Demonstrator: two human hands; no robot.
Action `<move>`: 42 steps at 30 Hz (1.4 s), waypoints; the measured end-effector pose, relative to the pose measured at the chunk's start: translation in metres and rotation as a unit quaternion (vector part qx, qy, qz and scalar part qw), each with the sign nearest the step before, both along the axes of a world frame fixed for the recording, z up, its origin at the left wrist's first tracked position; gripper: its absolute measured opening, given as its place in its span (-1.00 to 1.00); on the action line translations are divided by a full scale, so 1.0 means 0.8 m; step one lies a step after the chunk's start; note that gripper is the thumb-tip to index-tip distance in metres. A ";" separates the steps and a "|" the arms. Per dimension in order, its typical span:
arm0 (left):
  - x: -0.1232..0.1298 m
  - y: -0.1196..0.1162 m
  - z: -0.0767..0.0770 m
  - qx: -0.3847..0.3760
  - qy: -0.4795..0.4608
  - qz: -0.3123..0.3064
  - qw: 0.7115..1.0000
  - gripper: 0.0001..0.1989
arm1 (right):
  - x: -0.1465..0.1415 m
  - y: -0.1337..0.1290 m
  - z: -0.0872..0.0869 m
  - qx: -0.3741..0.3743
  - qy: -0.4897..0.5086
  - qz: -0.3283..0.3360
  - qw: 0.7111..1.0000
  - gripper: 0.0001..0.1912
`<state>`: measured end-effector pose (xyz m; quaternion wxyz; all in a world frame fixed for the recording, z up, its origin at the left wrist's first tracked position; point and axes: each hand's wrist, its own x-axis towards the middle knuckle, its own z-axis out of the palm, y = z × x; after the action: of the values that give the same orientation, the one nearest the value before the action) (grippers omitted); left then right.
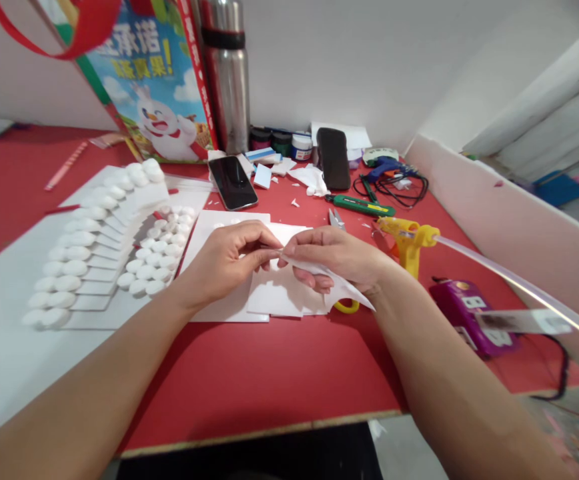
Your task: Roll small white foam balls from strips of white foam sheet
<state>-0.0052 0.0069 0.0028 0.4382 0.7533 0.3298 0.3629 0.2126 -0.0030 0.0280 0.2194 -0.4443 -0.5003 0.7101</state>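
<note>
The left hand (229, 257) and the right hand (337, 260) meet above the red table (249, 373), fingertips almost touching. Both pinch a thin white paper strip (329, 277): the left thumb and forefinger are pressed together on its near end, while the right thumb and forefinger grip it just beside them, and the rest trails under the right palm to a point toward the wrist. The right hand's other fingers curl loosely beneath.

Directly under the fingers lie white foam sheets (269, 293), their near edges well back from the table's front edge, leaving a broad bare red stretch between the forearms. Left of the left fingers sit rows of white foam ovals (152, 257). Just beyond the right knuckles lie small scissors (337, 219) and a yellow glue gun (409, 240); a yellow ring (345, 307) shows below the right palm. Farther beyond the fingers lies a phone (233, 182).
</note>
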 end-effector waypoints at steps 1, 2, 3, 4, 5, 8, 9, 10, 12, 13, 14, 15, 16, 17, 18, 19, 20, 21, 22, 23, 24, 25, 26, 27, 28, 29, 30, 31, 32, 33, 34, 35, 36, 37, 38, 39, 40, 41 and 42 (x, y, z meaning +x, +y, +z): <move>0.000 0.000 0.000 0.030 0.011 0.006 0.999 -0.90 | 0.000 0.000 0.000 0.005 0.003 -0.004 1.000 -0.82; -0.001 0.000 0.001 0.063 0.021 0.010 0.998 -0.89 | -0.001 0.000 0.001 0.007 0.005 -0.008 1.000 -0.82; -0.001 0.000 0.001 0.097 0.030 0.011 0.995 -0.89 | -0.001 0.000 0.001 0.006 0.006 -0.012 1.000 -0.83; -0.001 0.001 0.000 0.129 0.038 0.011 0.991 -0.89 | -0.002 0.001 0.001 0.003 0.007 -0.015 1.000 -0.84; -0.002 0.001 0.000 0.161 0.047 0.007 0.986 -0.89 | -0.003 0.001 0.002 -0.001 0.009 -0.016 1.000 -0.85; -0.002 0.001 -0.002 0.250 0.076 0.003 0.965 -0.88 | -0.005 0.003 0.001 -0.016 0.027 -0.019 0.999 -0.84; -0.002 0.000 -0.003 0.280 0.089 0.005 0.956 -0.87 | -0.006 0.004 0.000 -0.022 0.038 -0.023 0.999 -0.83; -0.001 0.000 -0.003 0.309 0.102 0.009 0.946 -0.87 | -0.007 0.004 -0.001 -0.029 0.047 -0.028 0.998 -0.82; 0.000 -0.002 -0.004 0.352 0.133 0.015 0.926 -0.86 | -0.010 0.004 -0.003 -0.040 0.057 -0.042 0.997 -0.81; 0.001 -0.003 -0.003 0.362 0.149 0.016 0.920 -0.86 | -0.012 0.004 -0.004 -0.040 0.052 -0.051 0.997 -0.81; 0.002 -0.004 -0.003 0.360 0.159 0.016 0.919 -0.86 | -0.013 0.004 -0.005 -0.033 0.041 -0.062 0.997 -0.82; 0.003 -0.005 -0.002 0.345 0.162 0.016 0.925 -0.86 | -0.015 0.003 -0.006 -0.020 0.024 -0.073 0.997 -0.82; 0.003 -0.005 -0.002 0.317 0.154 0.018 0.936 -0.88 | -0.017 0.002 -0.007 0.001 0.005 -0.082 0.997 -0.83; 0.004 -0.005 -0.001 0.277 0.136 0.023 0.951 -0.91 | -0.018 0.001 -0.007 0.026 -0.013 -0.086 0.996 -0.84; 0.004 -0.006 0.000 0.221 0.112 0.030 0.968 -0.92 | -0.019 0.000 -0.007 0.053 -0.027 -0.086 0.994 -0.85; 0.004 -0.006 0.001 0.148 0.087 0.037 0.984 -0.90 | -0.020 -0.002 -0.007 0.081 -0.039 -0.080 0.993 -0.86; 0.003 -0.005 0.001 0.064 0.064 0.040 0.995 -0.87 | -0.020 -0.003 -0.006 0.109 -0.049 -0.072 0.990 -0.86; 0.003 -0.005 0.002 -0.023 0.044 0.036 0.998 -0.87 | -0.021 -0.005 -0.006 0.134 -0.061 -0.066 0.987 -0.87; 0.003 -0.005 0.003 -0.105 0.026 0.025 0.994 -0.86 | -0.021 -0.006 -0.005 0.157 -0.074 -0.062 0.983 -0.87; 0.003 -0.005 0.003 -0.177 0.011 0.009 0.984 -0.82 | -0.021 -0.008 -0.004 0.179 -0.089 -0.059 0.978 -0.86; 0.003 -0.005 0.003 -0.230 -0.004 -0.007 0.973 -0.77 | -0.022 -0.009 -0.003 0.201 -0.105 -0.057 0.972 -0.85; 0.004 -0.004 0.004 -0.266 -0.016 -0.020 0.964 -0.75 | -0.022 -0.010 -0.002 0.221 -0.121 -0.052 0.966 -0.85; 0.005 -0.004 0.004 -0.287 -0.021 -0.027 0.957 -0.74 | -0.022 -0.012 -0.002 0.242 -0.138 -0.046 0.959 -0.85; 0.005 -0.005 0.004 -0.294 -0.021 -0.030 0.955 -0.75 | -0.022 -0.012 -0.001 0.262 -0.156 -0.036 0.952 -0.85; 0.005 -0.005 0.003 -0.290 -0.015 -0.031 0.956 -0.75 | -0.022 -0.013 0.000 0.282 -0.174 -0.027 0.943 -0.84; 0.005 -0.006 0.003 -0.278 -0.004 -0.032 0.960 -0.75 | -0.022 -0.014 0.000 0.299 -0.191 -0.019 0.935 -0.84; 0.004 -0.006 0.003 -0.264 0.010 -0.035 0.964 -0.74 | -0.023 -0.014 0.001 0.315 -0.206 -0.012 0.926 -0.83; 0.004 -0.006 0.003 -0.249 0.024 -0.039 0.968 -0.73 | -0.023 -0.014 0.002 0.326 -0.219 -0.008 0.920 -0.82; 0.003 -0.007 0.003 -0.230 0.040 -0.042 0.971 -0.73 | -0.023 -0.015 0.003 0.335 -0.229 -0.006 0.914 -0.81; 0.003 -0.007 0.002 -0.205 0.060 -0.043 0.976 -0.74 | -0.024 -0.015 0.003 0.342 -0.238 -0.003 0.909 -0.80; 0.003 -0.007 0.002 -0.171 0.083 -0.040 0.981 -0.75 | -0.024 -0.015 0.003 0.345 -0.247 -0.001 0.906 -0.80; 0.003 -0.007 0.001 -0.127 0.108 -0.035 0.985 -0.76 | -0.025 -0.015 0.003 0.345 -0.257 0.001 0.903 -0.80; 0.004 -0.006 0.001 -0.076 0.133 -0.029 0.988 -0.77 | -0.026 -0.015 0.002 0.343 -0.264 0.001 0.901 -0.79; 0.005 -0.006 -0.001 -0.021 0.156 -0.020 0.987 -0.79 | -0.027 -0.014 0.001 0.338 -0.270 -0.001 0.902 -0.78; 0.006 -0.006 -0.002 0.034 0.176 -0.012 0.984 -0.80 | -0.027 -0.014 0.000 0.329 -0.273 -0.005 0.904 -0.78; 0.007 -0.007 -0.004 0.086 0.194 -0.006 0.977 -0.82 | -0.028 -0.013 -0.002 0.317 -0.273 -0.011 0.908 -0.78; 0.008 -0.007 -0.005 0.134 0.211 -0.002 0.968 -0.82 | -0.029 -0.013 -0.003 0.303 -0.269 -0.017 0.914 -0.78; 0.009 -0.008 -0.006 0.177 0.226 0.000 0.958 -0.82 | -0.029 -0.012 -0.005 0.288 -0.261 -0.023 0.921 -0.78; 0.010 -0.009 -0.007 0.211 0.237 0.001 0.948 -0.82 | -0.029 -0.011 -0.006 0.273 -0.251 -0.027 0.928 -0.79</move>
<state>0.0029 -0.0004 -0.0029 0.1781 0.8925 0.3411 0.2352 0.1896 -0.0122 0.0229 0.2190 -0.5443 -0.7012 0.4050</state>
